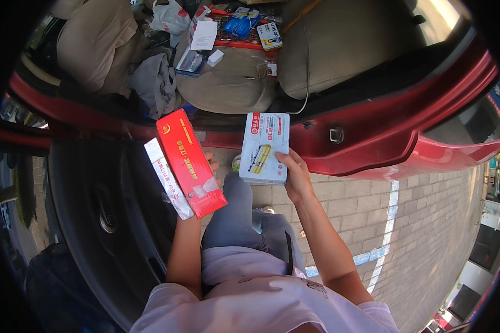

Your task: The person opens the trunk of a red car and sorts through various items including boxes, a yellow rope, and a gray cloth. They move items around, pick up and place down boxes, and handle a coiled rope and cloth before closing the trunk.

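My left hand [212,162] is closed round a red cardboard box [188,158] with gold lettering and a torn pale patch near its lower end. A narrow white box [168,180] lies along the red one's left side, apparently in the same grip; most of that hand is hidden behind the boxes. On the right, my right hand [295,173] grips a flat white box [266,141] by its lower right edge, thumb on top. A picture of a brass lock cylinder is printed on its face. The two hands hold the boxes apart, in front of the car's open doorway.
Ahead is a beige car seat [222,83] bearing a red tool case [222,40], blue packets [240,25], a white paper [204,35] and a small white box [215,58]. A grey cloth [156,80] hangs beside it. The open door [103,222] stands left; the red sill [316,150] runs right.
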Demonstrator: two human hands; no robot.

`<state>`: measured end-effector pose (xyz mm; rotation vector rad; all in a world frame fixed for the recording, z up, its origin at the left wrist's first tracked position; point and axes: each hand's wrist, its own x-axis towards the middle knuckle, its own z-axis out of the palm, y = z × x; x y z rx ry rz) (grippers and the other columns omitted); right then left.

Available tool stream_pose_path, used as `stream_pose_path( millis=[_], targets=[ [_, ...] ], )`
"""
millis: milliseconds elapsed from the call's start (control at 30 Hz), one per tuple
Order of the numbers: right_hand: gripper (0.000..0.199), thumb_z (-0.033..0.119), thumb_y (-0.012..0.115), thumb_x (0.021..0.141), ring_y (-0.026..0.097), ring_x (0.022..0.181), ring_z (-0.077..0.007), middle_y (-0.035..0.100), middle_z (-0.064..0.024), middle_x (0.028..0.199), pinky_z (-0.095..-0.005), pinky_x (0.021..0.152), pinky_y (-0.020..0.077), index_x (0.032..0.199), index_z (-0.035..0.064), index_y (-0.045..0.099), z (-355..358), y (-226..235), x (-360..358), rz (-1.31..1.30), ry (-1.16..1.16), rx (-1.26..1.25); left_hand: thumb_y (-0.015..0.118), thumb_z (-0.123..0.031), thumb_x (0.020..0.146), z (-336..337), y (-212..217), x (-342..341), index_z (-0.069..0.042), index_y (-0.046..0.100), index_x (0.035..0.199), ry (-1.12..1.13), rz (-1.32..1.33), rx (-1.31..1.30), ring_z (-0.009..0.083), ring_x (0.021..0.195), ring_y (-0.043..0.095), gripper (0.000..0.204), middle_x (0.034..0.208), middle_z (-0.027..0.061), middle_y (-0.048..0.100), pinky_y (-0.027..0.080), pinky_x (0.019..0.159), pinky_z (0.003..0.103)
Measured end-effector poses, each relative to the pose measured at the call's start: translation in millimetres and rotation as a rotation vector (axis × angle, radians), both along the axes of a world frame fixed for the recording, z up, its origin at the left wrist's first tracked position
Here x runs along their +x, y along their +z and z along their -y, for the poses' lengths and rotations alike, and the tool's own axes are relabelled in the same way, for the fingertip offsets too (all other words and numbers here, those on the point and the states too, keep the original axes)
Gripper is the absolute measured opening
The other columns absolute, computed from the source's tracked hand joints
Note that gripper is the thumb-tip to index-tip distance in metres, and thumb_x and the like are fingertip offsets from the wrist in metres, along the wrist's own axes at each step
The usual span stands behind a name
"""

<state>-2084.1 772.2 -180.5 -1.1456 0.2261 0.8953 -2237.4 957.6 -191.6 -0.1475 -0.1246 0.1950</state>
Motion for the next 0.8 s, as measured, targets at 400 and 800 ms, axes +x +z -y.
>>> stream_pose_path(
  millis=[400,800],
  targets=[
    [0.063,0.027,0.068,0.074,0.052,0.103,-0.0249,0.053,-0.0173,0.114,-0.0346,0.089,0.0407,0.123,-0.0034,0.044,-215.9,-233.7,222.6,0.208,-0.277,-0.194,0.066,-0.032,0.080,-38.2,-66.4,10.4,-0.008,0.037,0.130,0.103,-0.265,0.091,0.0312,0.099,0.051,0.063,0.108,0.0172,0.047,0.049,0.083,0.051],
    [0.069,0.038,0.053,0.088,0.028,0.130,-0.0236,0.031,-0.0145,0.140,-0.0400,0.104,0.0256,0.140,0.0075,0.021,129.7,10.3,-24.9,0.172,0.175,0.155,0.074,-0.029,0.070,116.8,-5.5,38.4,-0.003,0.046,0.121,-0.200,-0.333,0.335,0.0287,0.093,0.058,0.064,0.102,0.0146,0.057,0.052,0.079,0.044]
  ],
)
